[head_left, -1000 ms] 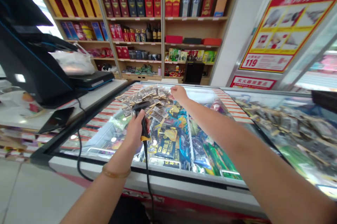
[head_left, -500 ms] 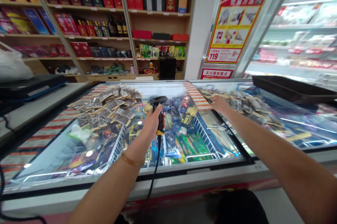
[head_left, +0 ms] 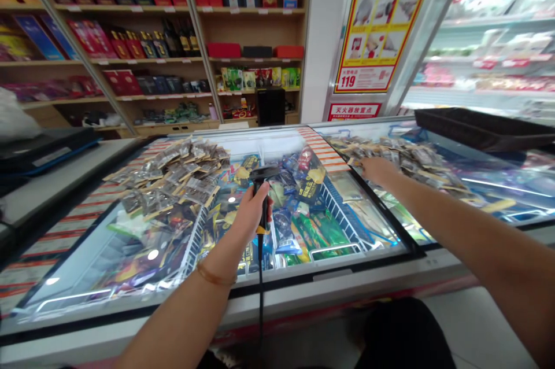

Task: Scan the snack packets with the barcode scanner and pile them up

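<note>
My left hand [head_left: 255,207] is wrapped round the handle of a black and yellow barcode scanner [head_left: 263,173], its head on top and its cord hanging down. The scanner is above the glass lid of a chest freezer [head_left: 299,294]. My right hand [head_left: 378,171] reaches to the near left edge of a pile of small clear packets with tan card edges [head_left: 422,158]. Its fingertips look pinched together; what lies between them is too small to make out. A second heap of similar packets [head_left: 173,175] lies on the glass at left.
Under the glass, white wire baskets [head_left: 338,207] hold bagged frozen goods. A dark brown tray [head_left: 481,129] sits at right, and a black device [head_left: 47,146] with a white bag [head_left: 17,117] at left. Shelves of boxes [head_left: 255,10] line the back wall.
My right hand has shifted slightly right, over the edge of the right-hand pile. The scanner in my left hand has dropped a little in the view, and the camera has tilted and turned slightly.
</note>
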`<control>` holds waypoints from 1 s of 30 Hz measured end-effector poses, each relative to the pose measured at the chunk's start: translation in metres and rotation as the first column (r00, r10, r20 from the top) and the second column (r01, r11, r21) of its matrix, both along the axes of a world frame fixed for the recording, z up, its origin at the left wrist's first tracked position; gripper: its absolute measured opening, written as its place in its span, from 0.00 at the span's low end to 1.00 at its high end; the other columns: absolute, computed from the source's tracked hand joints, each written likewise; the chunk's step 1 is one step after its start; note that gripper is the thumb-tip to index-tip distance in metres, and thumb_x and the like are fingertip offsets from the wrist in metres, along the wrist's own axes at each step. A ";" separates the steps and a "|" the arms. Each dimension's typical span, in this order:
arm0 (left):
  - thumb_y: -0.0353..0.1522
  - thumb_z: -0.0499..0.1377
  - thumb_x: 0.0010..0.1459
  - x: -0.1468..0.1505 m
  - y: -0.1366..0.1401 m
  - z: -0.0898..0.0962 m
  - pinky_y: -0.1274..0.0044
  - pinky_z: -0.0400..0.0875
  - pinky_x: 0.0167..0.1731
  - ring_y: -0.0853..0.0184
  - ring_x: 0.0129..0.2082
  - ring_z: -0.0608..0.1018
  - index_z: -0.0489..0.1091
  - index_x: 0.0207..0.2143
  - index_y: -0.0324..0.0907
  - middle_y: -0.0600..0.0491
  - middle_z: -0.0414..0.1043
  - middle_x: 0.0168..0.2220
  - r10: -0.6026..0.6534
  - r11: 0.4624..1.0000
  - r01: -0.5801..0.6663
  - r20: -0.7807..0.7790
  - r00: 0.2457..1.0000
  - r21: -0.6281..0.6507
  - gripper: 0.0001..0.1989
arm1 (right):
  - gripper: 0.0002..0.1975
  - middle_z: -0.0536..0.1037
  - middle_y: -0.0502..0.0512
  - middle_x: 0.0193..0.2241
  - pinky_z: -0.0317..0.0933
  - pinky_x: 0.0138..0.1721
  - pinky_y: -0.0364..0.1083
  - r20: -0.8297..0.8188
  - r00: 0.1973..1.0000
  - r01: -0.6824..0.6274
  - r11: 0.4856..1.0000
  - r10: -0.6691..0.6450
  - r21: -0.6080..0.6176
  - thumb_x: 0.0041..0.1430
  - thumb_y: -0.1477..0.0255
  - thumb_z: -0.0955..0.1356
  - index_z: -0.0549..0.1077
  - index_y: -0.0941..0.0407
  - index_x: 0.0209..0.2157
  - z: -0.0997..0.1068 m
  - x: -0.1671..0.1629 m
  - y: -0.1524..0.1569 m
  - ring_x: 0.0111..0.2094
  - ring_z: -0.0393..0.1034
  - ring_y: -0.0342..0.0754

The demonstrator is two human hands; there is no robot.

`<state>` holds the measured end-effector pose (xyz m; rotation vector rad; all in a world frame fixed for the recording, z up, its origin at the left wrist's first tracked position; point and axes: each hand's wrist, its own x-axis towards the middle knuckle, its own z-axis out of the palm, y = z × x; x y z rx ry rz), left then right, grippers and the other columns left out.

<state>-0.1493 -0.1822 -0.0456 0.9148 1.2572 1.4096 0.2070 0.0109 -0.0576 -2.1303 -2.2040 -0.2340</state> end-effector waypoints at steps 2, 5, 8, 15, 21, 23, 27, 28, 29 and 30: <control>0.55 0.67 0.47 -0.002 0.000 -0.001 0.80 0.62 0.12 0.73 0.13 0.68 0.62 0.33 0.44 0.60 0.69 0.21 -0.001 1.000 0.001 -0.007 1.000 0.018 0.28 | 0.14 0.81 0.74 0.46 0.67 0.48 0.58 0.059 0.998 0.026 0.999 -0.027 0.019 0.58 0.75 0.70 0.80 0.60 0.46 0.012 -0.006 -0.001 0.50 0.77 0.66; 0.56 0.66 0.48 -0.003 0.000 -0.001 0.80 0.62 0.12 0.73 0.13 0.68 0.63 0.33 0.44 0.59 0.69 0.21 -0.027 0.999 0.027 -0.033 0.999 0.020 0.28 | 0.14 0.82 0.69 0.42 0.68 0.47 0.56 -0.227 0.974 0.052 0.978 -0.006 0.201 0.59 0.71 0.70 0.79 0.59 0.45 0.029 -0.033 0.000 0.47 0.78 0.63; 0.57 0.66 0.47 -0.002 -0.001 0.000 0.80 0.62 0.12 0.73 0.13 0.68 0.63 0.33 0.44 0.59 0.69 0.20 -0.041 0.999 0.042 -0.061 0.997 0.010 0.28 | 0.08 0.81 0.58 0.31 0.70 0.40 0.48 -0.798 0.590 0.058 0.979 0.125 0.196 0.56 0.72 0.70 0.77 0.58 0.38 0.029 -0.085 0.005 0.36 0.78 0.52; 0.57 0.66 0.47 -0.003 0.001 -0.003 0.79 0.62 0.12 0.73 0.13 0.68 0.62 0.33 0.44 0.59 0.68 0.20 -0.034 0.999 0.033 -0.062 0.998 -0.009 0.29 | 0.03 0.77 0.46 0.23 0.72 0.32 0.41 -0.804 -0.566 -0.228 0.972 -0.180 -0.057 0.58 0.73 0.68 0.68 0.54 0.34 -0.006 -0.201 0.012 0.26 0.75 0.41; 0.58 0.64 0.47 -0.002 0.000 -0.003 0.79 0.63 0.12 0.73 0.12 0.67 0.61 0.32 0.45 0.60 0.68 0.20 -0.065 0.998 0.065 -0.116 0.991 0.001 0.29 | 0.09 0.79 0.46 0.25 0.74 0.31 0.43 -0.777 -0.613 -0.300 0.952 -0.146 0.058 0.56 0.74 0.72 0.68 0.53 0.36 -0.016 -0.212 0.017 0.28 0.77 0.45; 0.58 0.64 0.48 -0.001 -0.002 -0.001 0.79 0.63 0.13 0.74 0.12 0.67 0.61 0.32 0.44 0.60 0.68 0.20 -0.086 0.996 0.088 -0.135 0.987 0.008 0.29 | 0.09 0.80 0.48 0.26 0.74 0.32 0.44 -0.796 -0.593 -0.331 0.938 -0.120 0.106 0.56 0.73 0.72 0.69 0.53 0.36 -0.020 -0.213 0.018 0.29 0.77 0.46; 0.57 0.65 0.49 -0.001 -0.005 0.000 0.79 0.62 0.13 0.74 0.13 0.67 0.62 0.33 0.44 0.60 0.68 0.21 -0.140 0.988 0.148 -0.175 0.975 0.034 0.28 | 0.12 0.77 0.45 0.24 0.72 0.30 0.43 -0.859 -0.510 -0.347 0.926 -0.051 0.151 0.53 0.68 0.75 0.69 0.53 0.34 -0.029 -0.218 0.021 0.27 0.75 0.44; 0.57 0.65 0.49 -0.001 -0.005 -0.001 0.79 0.62 0.13 0.74 0.13 0.67 0.62 0.34 0.44 0.60 0.68 0.21 -0.150 0.986 0.160 -0.192 0.970 0.039 0.28 | 0.14 0.76 0.45 0.23 0.70 0.29 0.42 -0.870 -0.492 -0.337 0.928 -0.030 0.159 0.52 0.67 0.76 0.69 0.53 0.34 -0.032 -0.219 0.022 0.26 0.74 0.44; 0.56 0.65 0.50 0.000 -0.005 -0.002 0.79 0.62 0.14 0.74 0.13 0.67 0.63 0.34 0.44 0.60 0.68 0.21 -0.157 0.985 0.169 -0.208 0.965 0.041 0.27 | 0.16 0.75 0.44 0.23 0.69 0.28 0.42 -0.879 -0.477 -0.329 0.929 -0.010 0.168 0.51 0.66 0.77 0.68 0.53 0.34 -0.034 -0.220 0.023 0.25 0.73 0.44; 0.56 0.64 0.51 0.000 -0.005 -0.002 0.79 0.62 0.14 0.74 0.13 0.67 0.63 0.34 0.44 0.60 0.68 0.22 -0.163 0.984 0.176 -0.220 0.962 0.042 0.27 | 0.17 0.75 0.44 0.22 0.67 0.27 0.42 -0.887 -0.461 -0.326 0.928 0.009 0.179 0.50 0.64 0.77 0.67 0.53 0.33 -0.036 -0.221 0.024 0.25 0.72 0.43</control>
